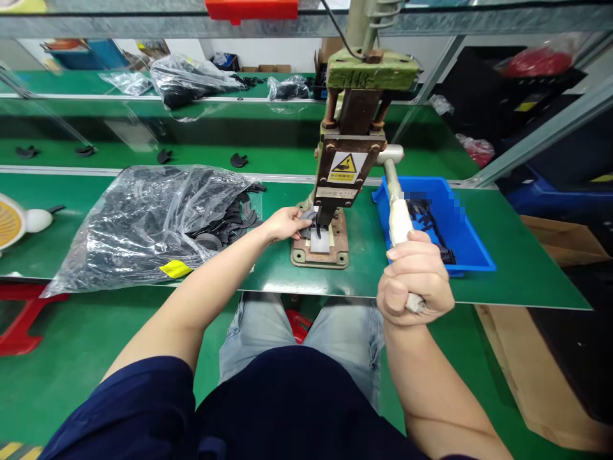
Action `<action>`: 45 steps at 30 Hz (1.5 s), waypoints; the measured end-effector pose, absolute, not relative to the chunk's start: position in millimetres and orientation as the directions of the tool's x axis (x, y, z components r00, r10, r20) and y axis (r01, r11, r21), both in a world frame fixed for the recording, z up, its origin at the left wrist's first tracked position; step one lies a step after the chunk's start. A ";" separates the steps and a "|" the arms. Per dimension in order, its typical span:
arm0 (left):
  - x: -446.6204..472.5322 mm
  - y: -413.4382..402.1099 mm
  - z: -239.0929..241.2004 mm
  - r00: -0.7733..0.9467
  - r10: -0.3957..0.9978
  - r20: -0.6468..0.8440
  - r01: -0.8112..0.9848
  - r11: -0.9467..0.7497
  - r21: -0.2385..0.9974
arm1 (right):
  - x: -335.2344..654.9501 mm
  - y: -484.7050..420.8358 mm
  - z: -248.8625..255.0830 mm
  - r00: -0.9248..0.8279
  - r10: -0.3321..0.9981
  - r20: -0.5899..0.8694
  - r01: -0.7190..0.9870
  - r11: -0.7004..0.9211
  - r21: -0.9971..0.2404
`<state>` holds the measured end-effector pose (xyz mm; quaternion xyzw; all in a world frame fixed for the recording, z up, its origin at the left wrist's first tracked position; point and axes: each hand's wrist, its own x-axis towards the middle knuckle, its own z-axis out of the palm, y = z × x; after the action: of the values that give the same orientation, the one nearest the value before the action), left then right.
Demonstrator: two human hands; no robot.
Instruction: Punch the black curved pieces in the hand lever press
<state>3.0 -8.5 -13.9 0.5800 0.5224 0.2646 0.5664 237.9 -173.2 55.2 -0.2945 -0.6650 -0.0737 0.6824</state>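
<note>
A hand press (352,118) with a yellow warning label stands at the middle of the green bench. My left hand (286,225) pinches a dark curved plastic piece (307,229) at the press base (319,257), under the ram (328,213). Part of that piece is hidden by my fingers and the ram. On the right, my right hand (416,279) is wrapped around the press lever (398,214), whose grip is covered in pale wrapping. Left of the press, a clear plastic bag (138,220) spills several similar dark curved pieces (232,220).
A blue bin (472,246) with dark parts sits right of the press, behind the lever. Several dark pieces, one of them a curved part (238,160), lie along the strip behind. A yellow-and-white object (14,220) stands at the far left. Metal framing crosses above.
</note>
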 end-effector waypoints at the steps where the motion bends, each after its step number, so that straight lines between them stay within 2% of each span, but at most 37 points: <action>1: 2.7 -7.2 -14.3 0.321 0.901 -0.291 0.307 0.192 0.932 | 238.5 -173.9 55.3 0.099 0.296 0.950 0.498 0.812 -0.305; 11: 2.4 3.2 -11.5 0.380 0.815 -0.437 0.332 0.320 0.887 | 239.3 -172.5 52.7 0.124 0.291 0.949 0.526 0.792 -0.311; 18: 0.8 7.0 -10.0 0.395 0.713 -0.580 0.313 0.489 0.814 | 237.6 -171.1 50.4 0.106 0.281 0.954 0.534 0.793 -0.293; 21: 3.4 4.0 -7.1 0.363 0.726 -0.585 0.321 0.492 0.809 | 232.1 -159.1 70.5 0.175 0.174 0.969 0.486 0.841 -0.238; 24: 6.4 -2.4 -2.4 0.347 0.745 -0.570 0.327 0.474 0.818 | 230.2 -140.4 116.5 0.253 0.092 0.963 0.385 0.903 -0.188; 27: 3.6 -14.7 1.3 0.339 0.791 -0.509 0.266 0.439 0.858 | 238.2 -125.1 162.6 0.212 0.230 0.950 0.334 0.896 -0.291; 30: -9.5 -31.7 4.8 0.340 0.842 -0.418 0.150 0.391 0.908 | 249.8 -117.0 164.3 0.238 0.351 0.906 0.331 0.847 -0.416; 33: -27.4 -49.1 10.7 0.363 0.871 -0.330 0.091 0.319 0.943 | 250.4 -114.1 110.5 0.297 0.431 0.852 0.370 0.771 -0.519; 35: -36.7 -59.4 16.0 0.386 0.878 -0.283 0.073 0.277 0.958 | 239.9 -115.7 62.0 0.166 0.649 0.742 0.359 0.661 -0.659; 38: -41.8 -73.2 24.7 0.431 0.870 -0.239 0.043 0.245 0.968 | 212.5 -121.6 5.7 -0.037 0.814 0.580 0.334 0.557 -0.760; 41: -38.8 -85.9 31.8 0.489 0.841 -0.233 0.019 0.256 0.966 | 188.6 -124.5 -17.5 -0.126 0.860 0.495 0.311 0.508 -0.803; 45: -33.5 -100.0 37.1 0.512 0.827 -0.229 -0.003 0.269 0.963 | 177.1 -127.1 -23.2 -0.111 0.873 0.475 0.313 0.484 -0.817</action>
<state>-33.5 -100.0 37.1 0.5251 0.3924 0.2996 0.6932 177.1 -127.1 -23.2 -0.4277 -0.6931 0.2740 0.5114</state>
